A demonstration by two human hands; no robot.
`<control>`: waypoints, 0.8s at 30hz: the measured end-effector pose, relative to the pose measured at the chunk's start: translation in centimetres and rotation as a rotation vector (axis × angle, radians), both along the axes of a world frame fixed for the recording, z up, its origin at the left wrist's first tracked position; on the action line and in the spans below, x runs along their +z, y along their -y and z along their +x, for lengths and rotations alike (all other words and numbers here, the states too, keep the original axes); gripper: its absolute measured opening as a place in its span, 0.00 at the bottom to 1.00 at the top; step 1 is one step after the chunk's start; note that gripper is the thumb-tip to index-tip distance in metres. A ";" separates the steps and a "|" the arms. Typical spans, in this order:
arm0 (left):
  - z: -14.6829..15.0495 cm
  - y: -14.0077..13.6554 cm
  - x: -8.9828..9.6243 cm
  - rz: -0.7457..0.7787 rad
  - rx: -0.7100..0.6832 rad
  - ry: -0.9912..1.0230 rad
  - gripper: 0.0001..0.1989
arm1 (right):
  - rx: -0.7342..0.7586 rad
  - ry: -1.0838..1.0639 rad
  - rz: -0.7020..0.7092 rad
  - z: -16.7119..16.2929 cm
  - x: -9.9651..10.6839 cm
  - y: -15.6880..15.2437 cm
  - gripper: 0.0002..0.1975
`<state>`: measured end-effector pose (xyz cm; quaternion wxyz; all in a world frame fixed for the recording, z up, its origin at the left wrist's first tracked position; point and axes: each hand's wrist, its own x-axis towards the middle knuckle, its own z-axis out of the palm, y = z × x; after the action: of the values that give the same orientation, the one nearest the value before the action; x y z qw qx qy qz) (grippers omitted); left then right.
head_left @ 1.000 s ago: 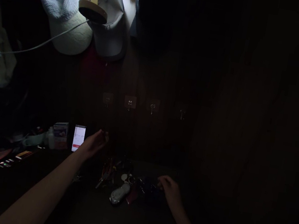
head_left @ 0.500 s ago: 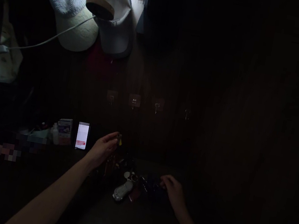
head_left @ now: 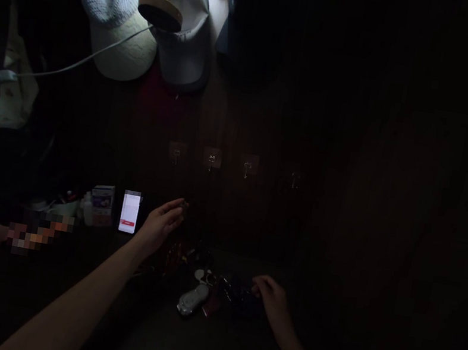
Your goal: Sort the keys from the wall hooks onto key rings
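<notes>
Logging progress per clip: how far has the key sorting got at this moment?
Early. The four wall hooks look bare. The left hand is raised, pinching something small, likely keys. The right hand rests on the pile of keys, so most remains on the surface.

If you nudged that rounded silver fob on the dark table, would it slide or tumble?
The rounded silver fob lies flat on its long side, so it would probably slide, not roll. Its glossy shell looks stiff and perhaps slippery. The dark keys crowding it under the right hand may drag along.
</notes>
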<state>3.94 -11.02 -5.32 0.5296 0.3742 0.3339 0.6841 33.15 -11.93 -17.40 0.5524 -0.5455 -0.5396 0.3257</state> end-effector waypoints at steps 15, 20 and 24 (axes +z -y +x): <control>-0.8 1.5 -8.4 0.038 -0.013 -1.107 0.10 | -0.051 -0.029 0.068 0.0 0.0 0.4 0.21; -0.4 3.7 -4.0 0.052 -0.001 -1.074 0.10 | -0.034 0.017 0.091 -0.6 4.3 2.4 0.26; -0.2 6.3 -1.1 0.077 -0.002 -0.963 0.21 | 0.088 0.069 0.181 -1.6 10.0 4.7 0.30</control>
<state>3.70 -17.27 -6.40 0.3013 0.6679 0.5154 0.4444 31.59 -16.66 -7.37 0.5657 -0.4800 -0.6091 0.2804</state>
